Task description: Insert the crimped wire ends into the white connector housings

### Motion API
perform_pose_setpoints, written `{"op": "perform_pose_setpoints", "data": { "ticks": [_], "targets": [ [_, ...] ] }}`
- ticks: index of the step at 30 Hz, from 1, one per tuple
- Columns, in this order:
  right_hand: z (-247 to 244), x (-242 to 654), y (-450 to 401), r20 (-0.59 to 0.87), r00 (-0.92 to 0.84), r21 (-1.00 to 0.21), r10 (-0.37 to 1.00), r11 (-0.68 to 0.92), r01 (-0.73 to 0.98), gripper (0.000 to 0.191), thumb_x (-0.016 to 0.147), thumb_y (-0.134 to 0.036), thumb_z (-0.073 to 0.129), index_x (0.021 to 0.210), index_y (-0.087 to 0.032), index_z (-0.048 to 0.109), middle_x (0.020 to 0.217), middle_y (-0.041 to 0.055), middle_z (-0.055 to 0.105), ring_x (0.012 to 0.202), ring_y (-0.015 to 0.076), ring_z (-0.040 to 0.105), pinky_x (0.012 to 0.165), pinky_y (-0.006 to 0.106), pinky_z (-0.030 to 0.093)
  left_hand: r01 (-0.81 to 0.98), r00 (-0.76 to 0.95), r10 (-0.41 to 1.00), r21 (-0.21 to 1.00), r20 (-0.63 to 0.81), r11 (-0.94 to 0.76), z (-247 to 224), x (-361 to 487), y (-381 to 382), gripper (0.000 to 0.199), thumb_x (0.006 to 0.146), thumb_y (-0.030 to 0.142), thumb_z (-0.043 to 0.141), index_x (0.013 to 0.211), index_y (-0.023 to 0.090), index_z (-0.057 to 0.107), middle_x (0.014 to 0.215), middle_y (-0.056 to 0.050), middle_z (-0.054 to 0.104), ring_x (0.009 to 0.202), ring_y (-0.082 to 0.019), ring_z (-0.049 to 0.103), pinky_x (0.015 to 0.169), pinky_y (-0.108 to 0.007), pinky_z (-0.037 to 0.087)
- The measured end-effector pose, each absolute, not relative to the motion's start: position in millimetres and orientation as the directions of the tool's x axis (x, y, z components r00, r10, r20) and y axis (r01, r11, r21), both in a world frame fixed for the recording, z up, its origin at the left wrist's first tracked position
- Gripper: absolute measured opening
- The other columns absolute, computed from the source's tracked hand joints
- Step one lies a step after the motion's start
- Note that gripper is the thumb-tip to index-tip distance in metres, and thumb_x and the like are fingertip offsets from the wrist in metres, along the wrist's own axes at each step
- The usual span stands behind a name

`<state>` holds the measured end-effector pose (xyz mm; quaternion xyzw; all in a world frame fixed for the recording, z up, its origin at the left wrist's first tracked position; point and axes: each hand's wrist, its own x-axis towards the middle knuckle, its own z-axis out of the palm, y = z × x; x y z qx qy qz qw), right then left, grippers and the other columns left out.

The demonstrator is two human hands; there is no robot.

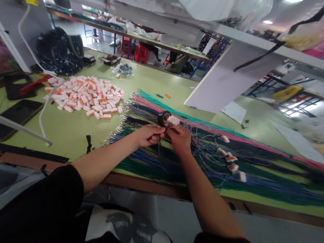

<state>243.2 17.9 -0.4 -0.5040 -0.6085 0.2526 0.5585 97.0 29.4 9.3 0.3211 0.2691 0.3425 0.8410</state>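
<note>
Over the wires, my left hand [150,136] is closed in a pinch, its fingertips meeting those of my right hand [181,140]. What the left fingers hold is too small to make out. A roll of black tape [161,118] is just beyond the fingertips. Beside it, a white connector housing [174,120] rises from my right hand, which is closed around its thin wires. Long bundles of wires [263,159] in green, pink, dark and blue lie underneath, their bare ends to the left. Several wired connectors [230,157] rest on the bundles, right of my hands.
A heap of white and orange connectors [90,95] lies on the green table [152,79] at left. Nearer are a phone [7,120], a red-handled tool [35,84] and a white cable [43,116]. A white upright panel [217,81] stands behind, under a shelf.
</note>
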Motion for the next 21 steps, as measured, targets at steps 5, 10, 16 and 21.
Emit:
{"op": "perform_pose_setpoints", "data": {
  "ticks": [5,10,16,21],
  "targets": [
    [16.1,238.6,14.8,0.211,-0.08,-0.977,0.974,0.211,-0.015,0.019,0.053,-0.026,0.071,0.072,-0.023,0.069,0.077,-0.0005,0.068,0.077,0.0181,0.061,0.077,0.035,0.048,-0.46,0.599,0.783,0.729,-0.168,0.508,5.3,99.6,30.6,0.016,0.067,0.01,0.068,0.075,0.013,0.054,0.047,0.005,0.054,0.028,-0.001,0.029,0.031,-0.012,0.015],
    [28.4,229.4,9.6,0.058,0.052,-0.978,0.997,0.068,-0.198,0.022,0.054,-0.034,0.073,0.07,-0.022,0.064,0.074,-0.0014,0.064,0.061,0.0121,0.054,0.06,0.028,0.047,-0.553,0.484,0.875,0.771,-0.011,0.316,1.6,103.7,28.5,0.019,0.06,0.006,0.066,0.072,0.014,0.055,0.048,0.007,0.053,0.031,-0.001,0.033,0.034,-0.014,0.019],
    [36.3,235.7,6.5,0.052,0.146,-0.999,0.988,0.05,0.017,0.026,0.049,-0.033,0.076,0.067,-0.02,0.064,0.065,-0.0027,0.061,0.06,0.0132,0.055,0.061,0.029,0.045,-0.368,0.533,0.842,0.92,0.088,0.137,11.7,91.6,30.3,0.008,0.07,0.014,0.06,0.064,0.013,0.056,0.046,0.005,0.051,0.039,-0.006,0.045,0.042,-0.019,0.033],
    [38.7,236.5,4.6,0.288,0.015,-0.801,0.958,0.232,0.552,0.022,0.066,-0.04,0.063,0.068,-0.018,0.062,0.072,0.002,0.063,0.068,0.0175,0.058,0.066,0.032,0.044,-0.171,0.452,0.885,0.985,0.11,-0.035,13.6,90.5,27.9,0.012,0.072,0.014,0.062,0.078,0.016,0.052,0.045,0.009,0.048,0.036,-0.007,0.043,0.041,-0.019,0.032]
  ]
}}
